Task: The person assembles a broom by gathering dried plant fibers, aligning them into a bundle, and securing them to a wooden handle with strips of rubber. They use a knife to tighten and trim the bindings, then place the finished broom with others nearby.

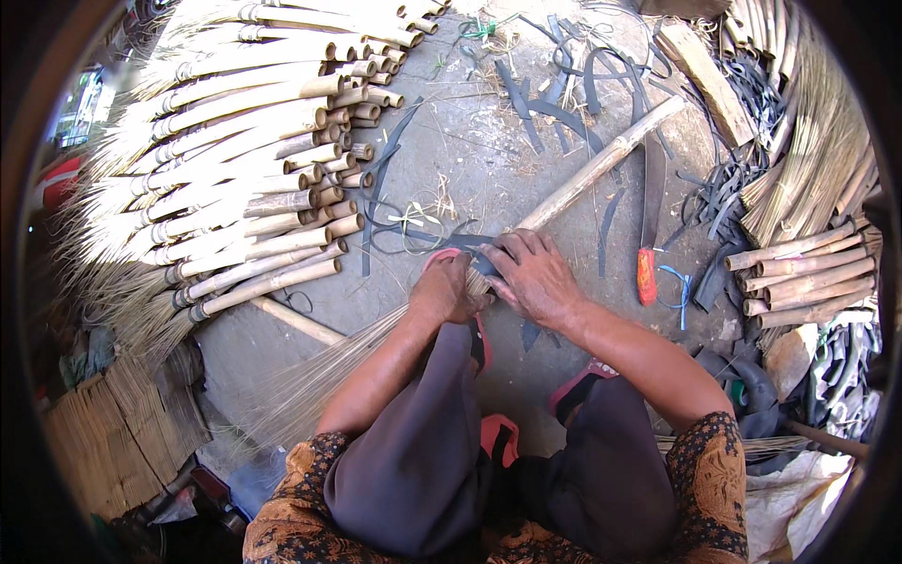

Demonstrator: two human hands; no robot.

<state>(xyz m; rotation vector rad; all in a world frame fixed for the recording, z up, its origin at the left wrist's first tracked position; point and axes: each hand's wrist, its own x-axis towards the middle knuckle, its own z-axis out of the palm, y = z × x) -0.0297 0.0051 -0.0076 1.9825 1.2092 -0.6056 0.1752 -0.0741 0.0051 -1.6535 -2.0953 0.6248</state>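
Observation:
A stick broom lies slanted across my front, its pale bamboo handle (606, 167) pointing to the far right and its thin bristles (324, 376) fanning out to the near left. My left hand (445, 288) is closed round the neck, where bristles and handle meet. Against the same joint, from the right, my right hand (537, 279) presses with bent fingers on a dark rubber strip (486, 264). The strip's wrap under my fingers is partly hidden. Just beyond my left hand, more loose dark strip trails over the floor.
Many bamboo-handled brooms (254, 188) are stacked at the left. A long knife (648, 226) with an orange handle lies to the right, near a wooden block (705, 80). Cut bamboo pieces (808, 282) and bristle bundles (817, 141) stand farther right. Rubber scraps (564, 103) litter the far floor.

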